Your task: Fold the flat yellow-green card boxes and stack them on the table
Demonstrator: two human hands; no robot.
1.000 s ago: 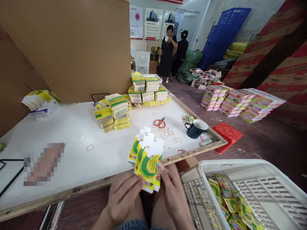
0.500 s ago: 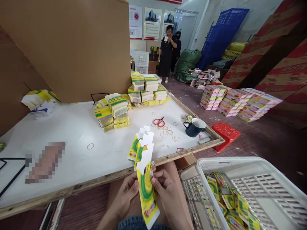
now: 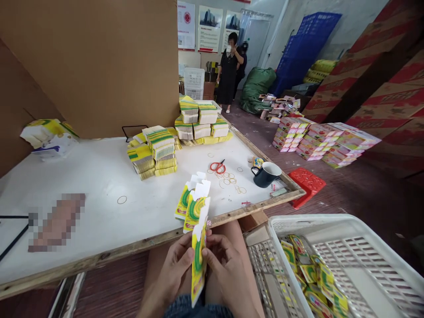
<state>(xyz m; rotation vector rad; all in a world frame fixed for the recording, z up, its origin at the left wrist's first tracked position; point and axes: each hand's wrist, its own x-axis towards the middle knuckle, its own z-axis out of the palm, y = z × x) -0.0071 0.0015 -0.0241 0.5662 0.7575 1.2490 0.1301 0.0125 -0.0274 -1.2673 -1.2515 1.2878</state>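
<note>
Wall posters [image 3: 210, 30], print illegible, left hand [image 3: 176, 261] and right hand [image 3: 225, 261] pinching one yellow-green carton [image 3: 198, 273]

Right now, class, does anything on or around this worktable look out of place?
Yes: loose rubber bands lie scattered near the red scissors, while the yellow cartons beyond are stacked. Past the table, a jumbled heap of boxes looks untidy beside the neatly stacked pink boxes.

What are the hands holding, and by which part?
A yellow-and-green carton, held by opposite sides around mid-length: left hand at its left side, right hand at its right.
</note>
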